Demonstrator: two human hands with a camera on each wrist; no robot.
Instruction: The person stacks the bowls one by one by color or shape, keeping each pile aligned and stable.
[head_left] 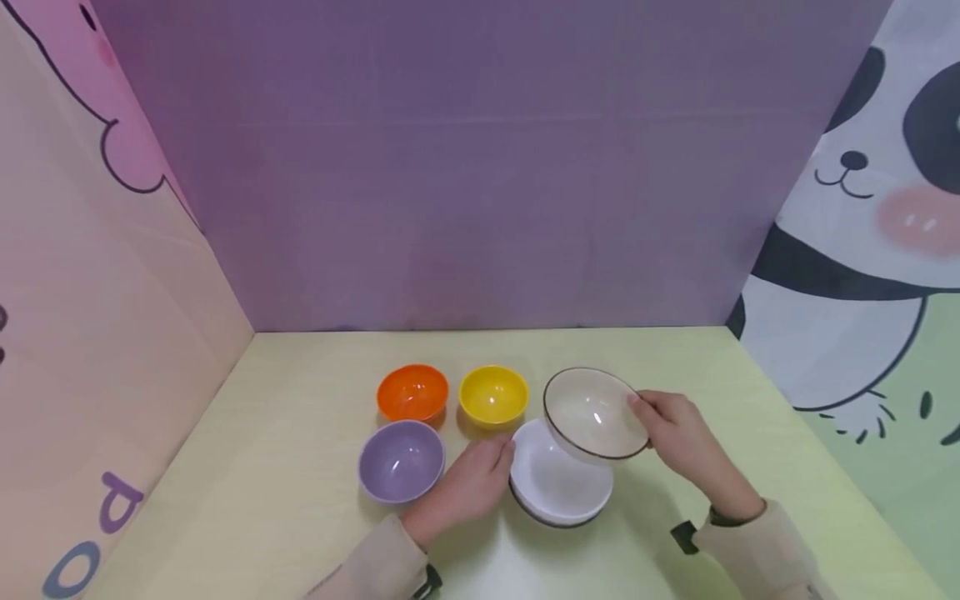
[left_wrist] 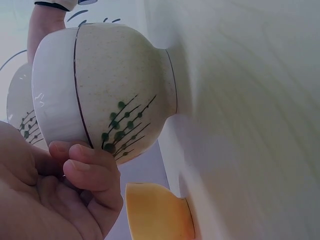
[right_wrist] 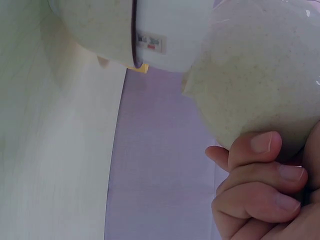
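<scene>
My right hand (head_left: 678, 433) grips a cream bowl (head_left: 592, 412) with a dark rim, thumb over the edge and fingers beneath. Held up, this bowl overlaps the back of a white bowl (head_left: 558, 475) in the head view. The white bowl is nested in another cream bowl (left_wrist: 122, 75), which has a dark rim and green sprig decoration and rests on the table. My left hand (head_left: 476, 475) has its fingers curled at the left rim of the white bowl. In the left wrist view the fingertips (left_wrist: 80, 162) lie right at the seam between the nested bowls.
An orange bowl (head_left: 412, 393) and a yellow bowl (head_left: 493, 397) stand behind my left hand. A purple bowl (head_left: 401, 462) sits close to my left wrist. The pale table (head_left: 300, 433) ends at a purple back wall (head_left: 480, 208), with printed panels on both sides.
</scene>
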